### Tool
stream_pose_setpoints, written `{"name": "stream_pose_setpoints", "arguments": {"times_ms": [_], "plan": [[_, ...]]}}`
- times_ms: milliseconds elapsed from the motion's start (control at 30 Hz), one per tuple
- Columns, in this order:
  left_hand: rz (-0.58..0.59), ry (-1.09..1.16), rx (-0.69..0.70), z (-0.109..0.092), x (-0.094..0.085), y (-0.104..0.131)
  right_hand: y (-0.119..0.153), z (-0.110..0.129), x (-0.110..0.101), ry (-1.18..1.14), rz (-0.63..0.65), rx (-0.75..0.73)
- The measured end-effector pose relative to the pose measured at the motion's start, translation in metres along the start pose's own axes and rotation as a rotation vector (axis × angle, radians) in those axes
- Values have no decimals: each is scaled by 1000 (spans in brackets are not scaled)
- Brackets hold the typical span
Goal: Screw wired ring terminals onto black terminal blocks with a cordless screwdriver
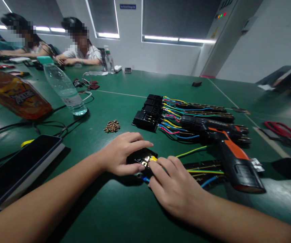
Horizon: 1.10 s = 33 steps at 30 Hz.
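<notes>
My left hand (123, 153) grips a black terminal block (137, 156) with metal contacts, its thumb on the near side and its fingers over the far side. At the block's right end, my right hand (177, 187) pinches a yellow-sleeved wire end (153, 158) against the contacts. The fingertips partly hide the join. A blue wire end (144, 179) hangs loose below the block. Yellow-green wires (202, 171) run right from behind my right hand to a black strip. Beyond my left hand lies a small pile of brass-coloured screws (112, 126).
Several wired black blocks (146, 119) lie beyond my hands. A black-and-orange power drill (227, 145) rests across their wires. To the left are a dark flat device (21, 168), a water bottle (68, 91) and an orange drink bottle (21, 92). Two people sit across the table.
</notes>
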<state>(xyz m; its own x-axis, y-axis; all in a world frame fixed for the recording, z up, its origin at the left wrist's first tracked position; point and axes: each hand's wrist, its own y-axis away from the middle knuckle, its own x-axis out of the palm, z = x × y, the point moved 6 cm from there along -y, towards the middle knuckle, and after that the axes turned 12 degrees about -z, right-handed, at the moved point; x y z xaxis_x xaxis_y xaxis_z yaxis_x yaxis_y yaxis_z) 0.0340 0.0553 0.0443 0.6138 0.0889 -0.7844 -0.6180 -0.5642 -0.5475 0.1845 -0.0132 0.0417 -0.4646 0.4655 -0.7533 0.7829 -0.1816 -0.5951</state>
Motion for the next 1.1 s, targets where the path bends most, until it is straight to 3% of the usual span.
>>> {"name": "stream_pose_setpoints", "arguments": {"times_ms": [267,500,600,667,767,933,1100], "plan": [[-54,65,-72,6,-6,5,2,1,-1,-2,-45,-2],[-340,55,-262,19,-19,11,0,0,-3,-39,-35,-10],[-478,-83,-408,30,-28,12,0,-1,-3,-64,-20,-6],[-508,-234,-488,37,-32,14,0,-1,-2,-82,-20,-3],[-405,-506,-572,48,-31,17,0,-1,-2,-90,-31,5],[-59,-827,-666,57,-20,22,0,0,-1,-93,-26,5],[46,-963,-679,52,-23,19,0,0,-2,-93,-42,-2]]}}
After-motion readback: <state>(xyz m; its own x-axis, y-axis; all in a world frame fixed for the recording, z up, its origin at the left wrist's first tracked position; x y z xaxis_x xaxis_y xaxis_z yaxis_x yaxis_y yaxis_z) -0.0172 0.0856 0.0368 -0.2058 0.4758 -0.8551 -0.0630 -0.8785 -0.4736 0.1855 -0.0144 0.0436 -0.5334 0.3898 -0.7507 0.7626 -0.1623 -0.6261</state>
